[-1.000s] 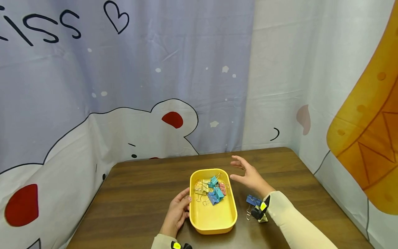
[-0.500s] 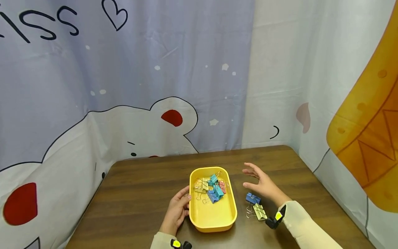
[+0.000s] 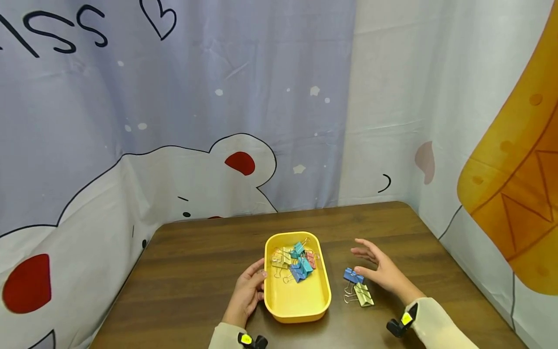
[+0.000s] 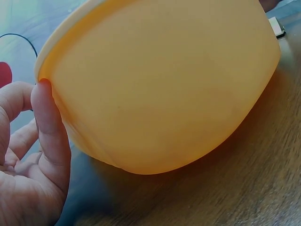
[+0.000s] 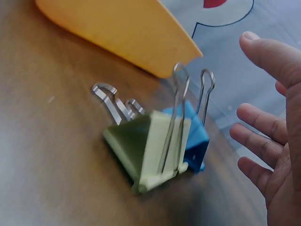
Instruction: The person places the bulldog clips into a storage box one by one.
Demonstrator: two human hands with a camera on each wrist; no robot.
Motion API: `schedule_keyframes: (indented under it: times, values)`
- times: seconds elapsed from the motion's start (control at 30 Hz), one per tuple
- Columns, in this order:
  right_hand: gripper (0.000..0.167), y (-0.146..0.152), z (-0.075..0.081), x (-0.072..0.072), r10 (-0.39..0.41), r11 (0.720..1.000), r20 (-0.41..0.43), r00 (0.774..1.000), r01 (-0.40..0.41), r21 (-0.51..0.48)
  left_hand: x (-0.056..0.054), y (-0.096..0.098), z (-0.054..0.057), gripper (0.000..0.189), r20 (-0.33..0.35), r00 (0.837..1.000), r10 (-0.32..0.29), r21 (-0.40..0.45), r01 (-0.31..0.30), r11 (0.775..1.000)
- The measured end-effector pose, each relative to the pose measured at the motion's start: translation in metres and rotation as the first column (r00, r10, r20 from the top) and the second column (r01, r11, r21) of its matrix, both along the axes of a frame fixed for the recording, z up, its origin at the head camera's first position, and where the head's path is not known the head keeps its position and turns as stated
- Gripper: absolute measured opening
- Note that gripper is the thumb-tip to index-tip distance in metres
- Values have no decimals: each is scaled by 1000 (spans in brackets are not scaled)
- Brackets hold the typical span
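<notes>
My left hand (image 3: 247, 294) holds the left rim of a yellow plastic box (image 3: 298, 305), its fingers against the outer wall in the left wrist view. Inside the box lie several binder clips: pale yellow ones (image 3: 282, 257), blue ones (image 3: 301, 270) and a red one (image 3: 311, 258). To the right of the box, a blue binder clip (image 3: 353, 276) and a pale yellow binder clip (image 3: 364, 294) lie side by side on the table. My right hand (image 3: 388, 274) hovers just beyond and right of these two, thumb and fingers spread, holding nothing.
The brown wooden table (image 3: 200, 271) runs back to a printed curtain (image 3: 305, 121). Wood surface shows left of the box and behind it. A thin cable (image 3: 513, 300) hangs along the curtain at the right.
My right hand has moved from beside the box's far right corner to the right and nearer, uncovering the two loose clips. The left hand stays at the box.
</notes>
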State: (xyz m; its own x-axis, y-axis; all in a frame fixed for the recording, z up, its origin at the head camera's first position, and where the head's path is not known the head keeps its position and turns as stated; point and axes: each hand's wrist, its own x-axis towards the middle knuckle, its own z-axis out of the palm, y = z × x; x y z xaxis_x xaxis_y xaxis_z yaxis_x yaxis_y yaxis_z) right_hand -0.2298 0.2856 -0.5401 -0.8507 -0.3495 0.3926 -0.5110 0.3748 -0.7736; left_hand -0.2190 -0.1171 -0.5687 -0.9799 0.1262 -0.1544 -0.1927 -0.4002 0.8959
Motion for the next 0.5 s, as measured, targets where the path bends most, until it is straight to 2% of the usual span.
schedule_keyframes:
  times: [0.3,0.5]
  values:
    - [75,13,-15,21,-7,1000,-57,998,6,-29,-1,0,0,53,-11,1000,-8,-4,8,1000]
    - [78,18,-24,32,7,999,-66,998,-10,-50,0,1,0,54,-13,1000,-9,1,9,1000]
